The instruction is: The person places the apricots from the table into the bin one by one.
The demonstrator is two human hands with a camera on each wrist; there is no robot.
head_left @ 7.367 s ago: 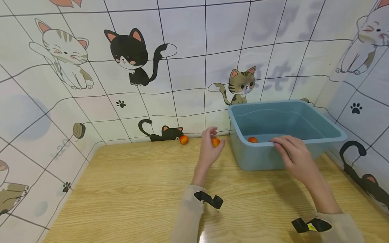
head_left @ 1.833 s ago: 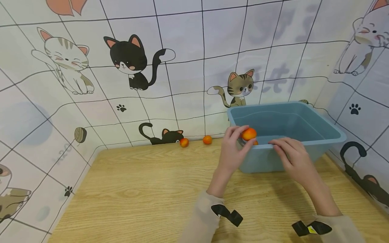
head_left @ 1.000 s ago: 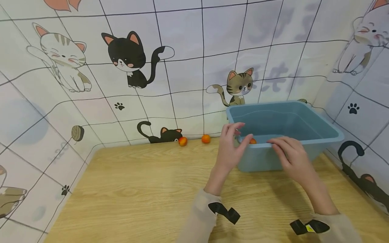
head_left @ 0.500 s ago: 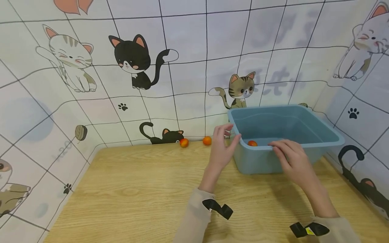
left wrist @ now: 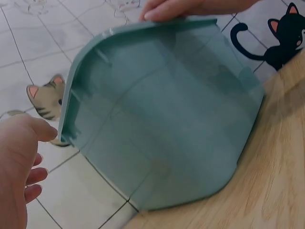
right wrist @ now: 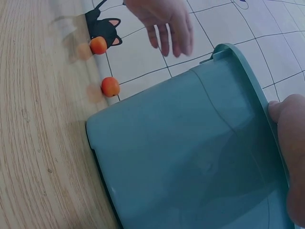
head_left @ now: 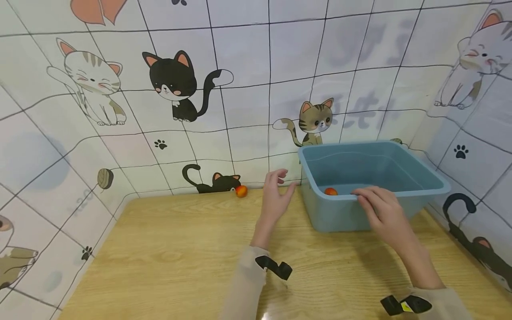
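Note:
My left hand (head_left: 274,202) hovers over the back of the table, left of the blue-green plastic tub (head_left: 344,213). Its fingers and thumb are spread and relaxed, with nothing held. In the head view it covers one small red-orange fruit; the right wrist view shows that fruit (right wrist: 110,87) on the table against the wall, beside the tub. Another such fruit (head_left: 241,191) lies farther left along the wall. Inside the tub a red-orange fruit (head_left: 330,191) shows just above the near rim. My right hand (head_left: 386,218) grips that near rim between thumb and fingers.
The wood-grain table (head_left: 172,249) ends at a back wall (head_left: 248,102) covered in cat-print sheeting. The tub stands at the back right, close to the walls. Each sleeve carries a black strap, such as the left wrist strap (head_left: 274,266).
The fruit that my left hand held over the tub's left rim has been let go. That hand has since moved left, off the tub toward the wall. My right hand stays on the rim.

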